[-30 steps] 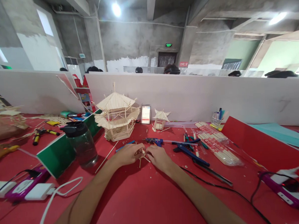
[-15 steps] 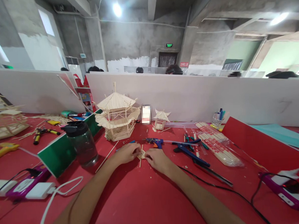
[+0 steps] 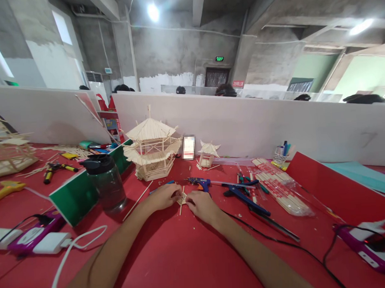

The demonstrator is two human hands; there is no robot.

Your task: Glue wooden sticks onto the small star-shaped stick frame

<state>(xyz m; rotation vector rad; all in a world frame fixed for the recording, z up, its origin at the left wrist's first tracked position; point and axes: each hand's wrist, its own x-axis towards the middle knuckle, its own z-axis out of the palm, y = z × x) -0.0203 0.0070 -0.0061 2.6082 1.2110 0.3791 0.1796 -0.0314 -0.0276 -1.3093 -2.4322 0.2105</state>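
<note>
My left hand [image 3: 164, 196] and my right hand [image 3: 200, 204] meet over a small piece made of thin wooden sticks [image 3: 182, 199] that rests on the red table [image 3: 172, 252]. Both hands pinch this stick piece from either side, fingers closed on it. Just behind the hands lies a blue glue gun [image 3: 237, 192]. A tall stick pagoda model [image 3: 151, 148] stands behind my left hand, and a smaller stick pavilion [image 3: 207, 153] stands further right by the white partition [image 3: 259, 127].
A dark water bottle [image 3: 106, 183] and a green-edged divider [image 3: 79, 193] stand at left. Packs of chopsticks [image 3: 278, 186] and pliers [image 3: 244, 180] lie at right. Power strips [image 3: 33, 242] and cables [image 3: 281, 242] cross the near table. Other people's heads show beyond the partition.
The hands have drawn slightly closer together on the stick piece, which now lies lower on the table. The view has shifted a little.
</note>
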